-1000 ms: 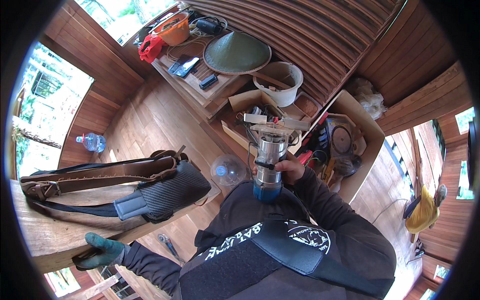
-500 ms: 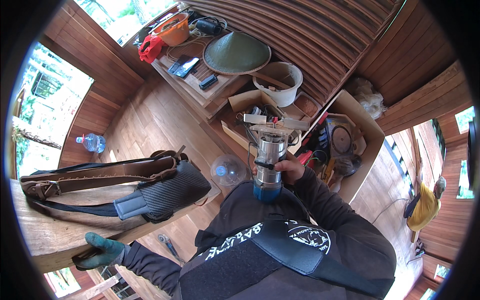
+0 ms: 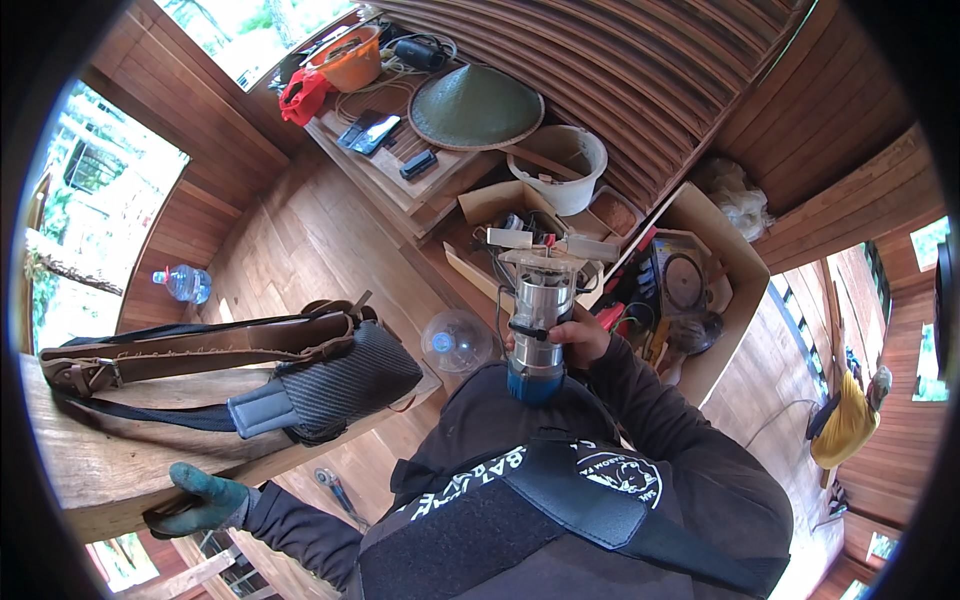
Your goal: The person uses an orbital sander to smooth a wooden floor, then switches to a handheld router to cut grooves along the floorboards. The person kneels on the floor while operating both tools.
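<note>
My right hand is wrapped around the silver body of a trim router, held upright in front of my chest. Its blue end points down toward me; the clear base and metal plates are on top. On my left hand is a green-and-black work glove. That hand grips the near edge of a thick wooden slab, thumb on top, some fingers hidden underneath. Lying on the slab, ahead of the glove, are a black textured pouch and a brown leather belt.
Beyond the router sit cardboard boxes of tools, a white bucket and a green conical hat. A clear plastic jug is beside the slab; a water bottle stands farther left. Far right is apparently a person in yellow.
Both hands and the router stay in place. The yellow figure at the far right has shifted slightly.
</note>
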